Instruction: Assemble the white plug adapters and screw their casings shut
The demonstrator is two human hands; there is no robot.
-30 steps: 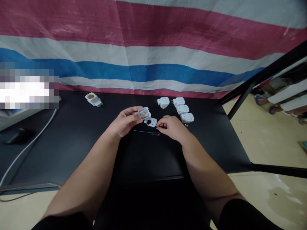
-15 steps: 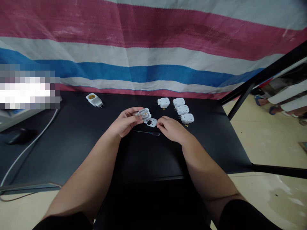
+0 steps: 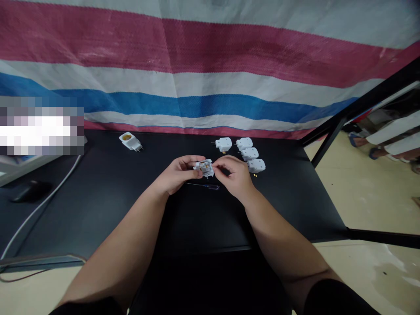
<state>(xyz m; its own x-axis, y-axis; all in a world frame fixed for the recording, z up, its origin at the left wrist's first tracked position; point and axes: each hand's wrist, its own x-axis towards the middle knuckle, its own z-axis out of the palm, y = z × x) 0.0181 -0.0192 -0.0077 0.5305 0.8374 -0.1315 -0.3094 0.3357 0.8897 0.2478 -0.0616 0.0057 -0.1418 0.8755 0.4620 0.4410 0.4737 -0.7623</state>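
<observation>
While the left hand (image 3: 179, 175) grips and partly covers the open casing (image 3: 206, 167) over the table (image 3: 288, 192), the right hand (image 3: 234, 173) curls at the casing's right edge, its hold unclear. Screwdriver (image 3: 212, 187), just nearer; four plugs (image 3: 250, 153), far right; socket adapter (image 3: 131, 142), far left; mouse (image 3: 31, 191), left.

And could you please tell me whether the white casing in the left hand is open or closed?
Open: the white casing in the left hand shows its hollow inside, with gold-coloured metal parts exposed.

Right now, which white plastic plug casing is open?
The white plastic plug casing in the left hand: brassy parts show inside, whereas the five others look closed.
</observation>
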